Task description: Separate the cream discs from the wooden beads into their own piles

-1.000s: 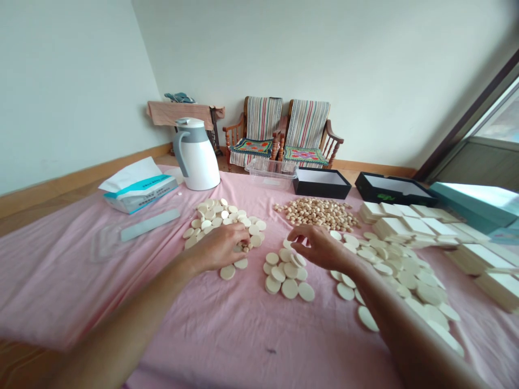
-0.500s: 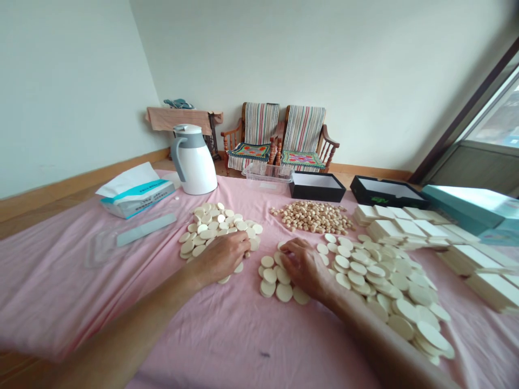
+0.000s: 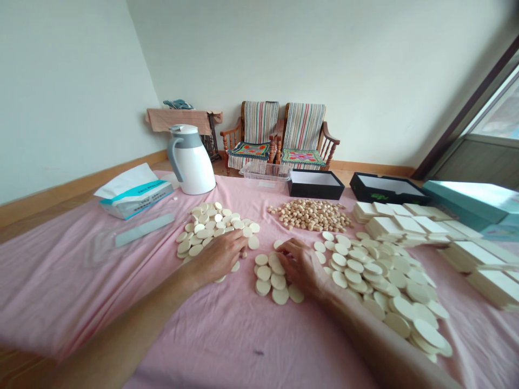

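Three groups of flat cream discs lie on a pink cloth (image 3: 101, 270). My left hand (image 3: 217, 257) rests, fingers curled, on the near right edge of the left pile (image 3: 205, 229). Whether it holds a disc is hidden. My right hand (image 3: 298, 265) lies over the small middle group (image 3: 271, 281), its fingertips among the discs. A larger, overlapping spread of discs (image 3: 389, 292) sits just to the right of that hand, beside my right forearm (image 3: 365, 335).
Behind the discs lies a heap of small round wooden pieces (image 3: 310, 215). Two open black boxes (image 3: 315, 184) stand at the back, with stacks of flat white cards (image 3: 399, 229) and a teal box (image 3: 466, 202) to the right. A white jug (image 3: 191, 161) and tissue pack (image 3: 133, 197) stand back left.
My right hand has come down from above the gap onto the middle discs. Several discs in that group have shifted. My left hand has settled lower on its pile's edge.
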A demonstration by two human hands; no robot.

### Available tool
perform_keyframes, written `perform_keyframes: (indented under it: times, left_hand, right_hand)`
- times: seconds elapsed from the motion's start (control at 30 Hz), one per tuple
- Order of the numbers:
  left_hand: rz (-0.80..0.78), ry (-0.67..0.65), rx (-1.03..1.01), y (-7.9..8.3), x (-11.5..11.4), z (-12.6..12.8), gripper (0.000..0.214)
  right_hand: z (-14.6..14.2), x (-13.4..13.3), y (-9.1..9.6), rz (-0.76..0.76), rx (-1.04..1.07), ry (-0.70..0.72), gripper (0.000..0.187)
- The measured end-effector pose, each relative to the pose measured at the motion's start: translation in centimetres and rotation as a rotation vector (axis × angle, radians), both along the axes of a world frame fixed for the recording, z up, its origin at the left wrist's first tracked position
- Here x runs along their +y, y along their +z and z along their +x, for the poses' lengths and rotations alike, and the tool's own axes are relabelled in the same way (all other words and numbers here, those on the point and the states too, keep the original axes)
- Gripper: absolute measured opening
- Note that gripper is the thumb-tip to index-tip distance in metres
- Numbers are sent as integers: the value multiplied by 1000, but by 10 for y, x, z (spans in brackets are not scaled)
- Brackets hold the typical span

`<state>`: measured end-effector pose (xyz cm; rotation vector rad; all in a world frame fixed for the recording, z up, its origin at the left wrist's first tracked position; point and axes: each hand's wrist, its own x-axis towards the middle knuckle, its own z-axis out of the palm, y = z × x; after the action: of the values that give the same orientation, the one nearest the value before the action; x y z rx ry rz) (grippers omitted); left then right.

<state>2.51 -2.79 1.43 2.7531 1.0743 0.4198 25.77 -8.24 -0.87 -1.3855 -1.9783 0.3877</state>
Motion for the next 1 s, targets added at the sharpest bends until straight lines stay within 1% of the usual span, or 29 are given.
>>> perform_keyframes:
  times: [0.2, 0.33, 0.43, 0.53, 0.63, 0.73, 0.83, 0.9, 0.97, 1.0]
  left_hand:
    - [19, 35, 14, -1, 1, 1, 18]
    - [25, 17, 9, -3, 1, 2, 17]
    - [-3, 15, -18, 2, 0, 4, 17]
    - [-14, 13, -90, 13, 3, 11, 16]
    - [-5, -35, -113, 21, 19, 30, 15]
    - [10, -61, -116, 20, 47, 58, 15]
    - [48, 29, -238, 16, 73, 81, 15]
    - [60, 72, -296, 16, 80, 85, 17]
    - [28, 59, -277, 20, 77, 79, 15]
    - [-11, 25, -235, 24, 71, 72, 13]
  right_hand:
    - [2, 0, -2, 9, 0, 10, 13]
    - [3, -1, -2, 10, -6, 29, 13]
    - [4, -1, 0, 10, -9, 28, 12]
    - [4, -1, 0, 8, -8, 33, 13]
    - [4, 0, 0, 1, -6, 38, 14]
    - [4, -1, 0, -2, -14, 51, 14]
    - [5, -1, 0, 7, -15, 70, 13]
    - [5, 0, 0, 8, -12, 76, 13]
    - [6, 1, -1, 5, -7, 82, 13]
    - [6, 1, -2, 6, -3, 86, 13]
